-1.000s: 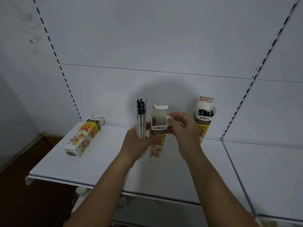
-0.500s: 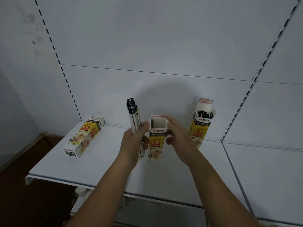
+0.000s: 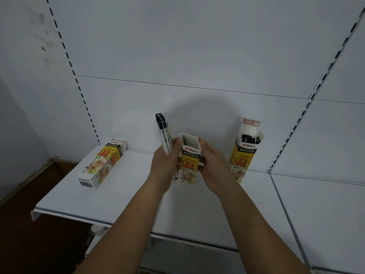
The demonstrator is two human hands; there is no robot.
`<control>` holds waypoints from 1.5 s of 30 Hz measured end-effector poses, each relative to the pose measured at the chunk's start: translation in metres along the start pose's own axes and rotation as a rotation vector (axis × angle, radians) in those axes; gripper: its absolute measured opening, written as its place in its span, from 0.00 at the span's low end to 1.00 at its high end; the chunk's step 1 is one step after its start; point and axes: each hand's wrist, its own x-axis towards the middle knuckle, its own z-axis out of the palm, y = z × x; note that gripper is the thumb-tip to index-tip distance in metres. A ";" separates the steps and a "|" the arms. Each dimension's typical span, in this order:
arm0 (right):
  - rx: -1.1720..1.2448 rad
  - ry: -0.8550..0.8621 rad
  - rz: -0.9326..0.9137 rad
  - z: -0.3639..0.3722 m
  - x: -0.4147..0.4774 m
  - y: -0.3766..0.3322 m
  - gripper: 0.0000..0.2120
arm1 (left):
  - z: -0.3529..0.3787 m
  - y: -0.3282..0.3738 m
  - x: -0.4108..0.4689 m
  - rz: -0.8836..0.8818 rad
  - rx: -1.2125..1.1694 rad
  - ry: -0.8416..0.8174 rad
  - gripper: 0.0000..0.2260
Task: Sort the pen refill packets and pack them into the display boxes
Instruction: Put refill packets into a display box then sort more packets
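Note:
An open-topped yellow and white display box [image 3: 189, 163] is held upright between both hands above the white shelf [image 3: 122, 196]; its inside looks empty. My left hand [image 3: 165, 165] grips a bundle of black-tipped refill packets [image 3: 164, 133] that stick up to the left of the box, and its thumb presses the box's left wall. My right hand [image 3: 214, 165] clasps the box's right side. A second open box [image 3: 245, 149] with dark refills inside stands at the right against the back panel. A closed box [image 3: 102, 165] lies flat at the left.
The shelf's front edge [image 3: 94, 222] runs along the bottom left, with dark floor [image 3: 29, 224] below. Slotted uprights [image 3: 79, 84] rise on both sides of the bay. A neighbouring white shelf [image 3: 324, 214] extends to the right.
The top flap of the held box has been folded down, leaving its mouth open. The refill bundle has tilted left, and box and hands have shifted slightly.

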 end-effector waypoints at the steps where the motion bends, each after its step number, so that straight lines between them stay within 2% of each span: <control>1: -0.006 0.024 -0.010 0.001 0.000 -0.001 0.15 | 0.000 -0.002 0.003 -0.006 0.006 0.006 0.12; 7: -0.102 0.190 -0.131 0.005 -0.004 -0.004 0.15 | -0.010 -0.008 0.005 -0.021 0.004 0.063 0.10; 12: -0.172 0.291 -0.308 0.007 -0.015 -0.006 0.14 | -0.023 -0.009 0.001 -0.065 -0.021 0.108 0.20; 14: -0.185 0.339 -0.348 0.008 -0.018 -0.003 0.13 | -0.030 -0.011 0.000 -0.086 -0.054 0.107 0.20; 18: -0.183 0.420 -0.388 0.009 -0.020 -0.001 0.12 | -0.037 -0.011 -0.005 -0.094 -0.118 0.066 0.10; 21: -0.250 0.449 -0.421 0.006 -0.023 0.000 0.16 | -0.044 -0.014 -0.012 -0.037 -0.063 -0.028 0.11; 24: -0.399 0.517 -0.554 0.003 -0.036 0.002 0.10 | -0.052 -0.015 -0.025 -0.015 -0.033 -0.089 0.12; 26: -0.456 0.464 -0.649 0.003 -0.047 0.006 0.03 | -0.056 -0.013 -0.035 -0.016 -0.033 -0.133 0.13; 27: -0.465 0.397 -0.651 0.006 -0.053 0.008 0.04 | -0.057 -0.011 -0.039 -0.021 -0.024 -0.151 0.14; 30: -0.463 0.201 -0.511 0.025 -0.066 0.012 0.07 | -0.060 -0.004 -0.047 -0.039 0.026 -0.155 0.17; 34: -0.400 0.069 -0.308 0.048 -0.067 0.009 0.09 | -0.064 0.006 -0.053 -0.059 0.032 -0.204 0.18; 37: -0.338 0.032 -0.250 0.055 -0.067 0.002 0.09 | -0.066 0.011 -0.055 -0.067 0.063 -0.260 0.16; 40: -0.322 0.013 -0.209 0.056 -0.064 -0.002 0.09 | -0.064 0.011 -0.054 -0.066 0.101 -0.309 0.19; 42: -0.351 0.013 -0.248 0.055 -0.065 -0.004 0.08 | -0.062 0.010 -0.054 -0.063 0.131 -0.322 0.21; 45: -0.387 0.117 -0.369 0.052 -0.066 -0.011 0.09 | -0.060 0.011 -0.051 -0.056 0.138 -0.278 0.25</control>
